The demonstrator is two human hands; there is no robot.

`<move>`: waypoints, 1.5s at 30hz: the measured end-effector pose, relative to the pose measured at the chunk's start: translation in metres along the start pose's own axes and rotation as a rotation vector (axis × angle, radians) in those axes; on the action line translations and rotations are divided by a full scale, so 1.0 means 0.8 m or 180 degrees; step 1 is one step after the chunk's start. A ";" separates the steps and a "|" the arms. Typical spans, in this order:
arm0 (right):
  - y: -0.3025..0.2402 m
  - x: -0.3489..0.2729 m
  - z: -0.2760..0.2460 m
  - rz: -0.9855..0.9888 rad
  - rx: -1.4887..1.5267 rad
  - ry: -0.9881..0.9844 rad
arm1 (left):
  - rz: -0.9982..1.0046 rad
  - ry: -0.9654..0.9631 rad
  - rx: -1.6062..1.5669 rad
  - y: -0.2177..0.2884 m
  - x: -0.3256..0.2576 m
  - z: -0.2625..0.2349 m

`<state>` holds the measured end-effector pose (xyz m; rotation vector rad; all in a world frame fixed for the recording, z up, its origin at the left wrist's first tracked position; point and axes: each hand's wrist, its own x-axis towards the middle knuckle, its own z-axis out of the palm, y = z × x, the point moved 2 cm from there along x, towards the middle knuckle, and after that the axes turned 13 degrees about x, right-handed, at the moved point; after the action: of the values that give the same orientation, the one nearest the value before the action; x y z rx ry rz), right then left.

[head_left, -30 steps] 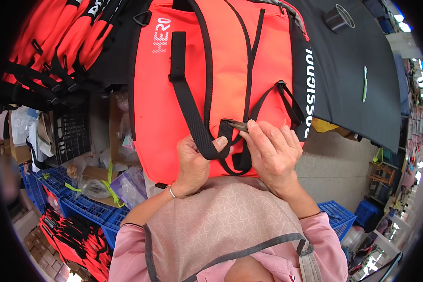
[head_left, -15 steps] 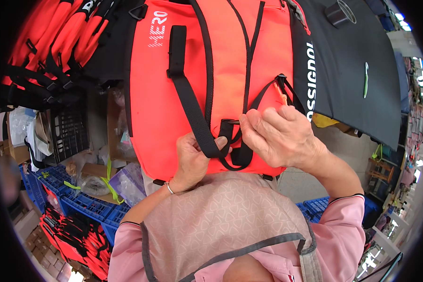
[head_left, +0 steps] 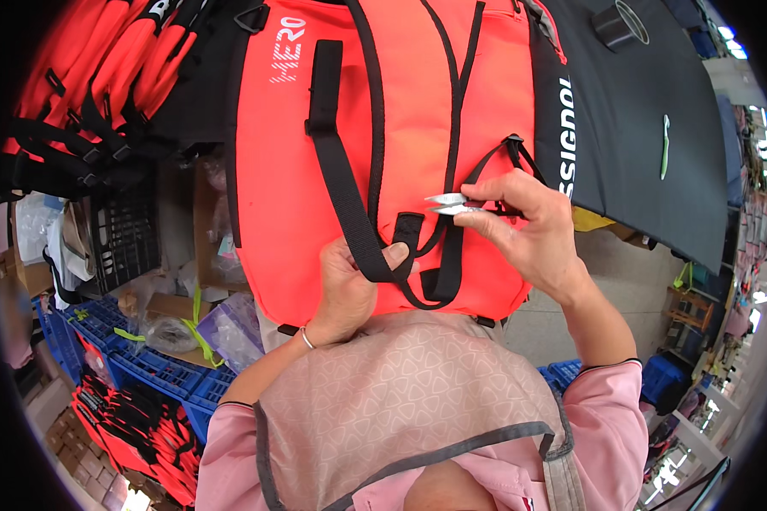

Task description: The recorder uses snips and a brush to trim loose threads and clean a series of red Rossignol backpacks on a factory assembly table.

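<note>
Head view: the red bag [head_left: 290, 204] fills the upper centre of the frame, and the left hand [head_left: 347, 285], just below its middle, pinches a black webbing tab [head_left: 408, 228] under the thumb, its fingers partly hidden. The right hand [head_left: 537, 234], right of centre, pinches small silver snips [head_left: 462, 207] between thumb and fingers, blade tips parted and pointing left, just clear of the tab. The step looks like trimming at that tab; the next move probably calls for a steady pinch and blades kept off the red fabric. A long black strap [head_left: 348, 192] and a loose loop crowd the spot. Around lie red bags [head_left: 136, 68] upper left, a metal cup [head_left: 620, 27] upper right, and blue crates [head_left: 158, 366] lower left.
</note>
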<state>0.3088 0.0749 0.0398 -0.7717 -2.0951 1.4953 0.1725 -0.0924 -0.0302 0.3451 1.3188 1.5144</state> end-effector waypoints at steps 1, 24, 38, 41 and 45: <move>-0.004 -0.001 0.001 -0.0592 -0.0462 -0.0057 | 0.0011 -0.0016 0.0005 0.000 0.000 0.000; -0.038 0.024 0.009 -0.2335 -0.2289 -0.1286 | -0.0047 -0.0091 0.0103 -0.001 0.002 -0.003; -0.044 0.043 0.011 -0.2366 -0.2289 -0.1719 | -0.0085 -0.0243 0.0030 -0.002 0.006 -0.008; -0.035 0.045 0.011 -0.2098 -0.2158 -0.1765 | -0.0058 -0.0295 -0.0014 -0.003 0.006 -0.010; -0.019 0.038 0.007 -0.0865 -0.1595 -0.1546 | -0.0031 -0.0267 0.0023 -0.006 0.008 -0.010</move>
<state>0.2796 0.0877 0.0534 -0.2649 -2.8627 1.0932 0.1662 -0.0924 -0.0398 0.4021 1.2585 1.4717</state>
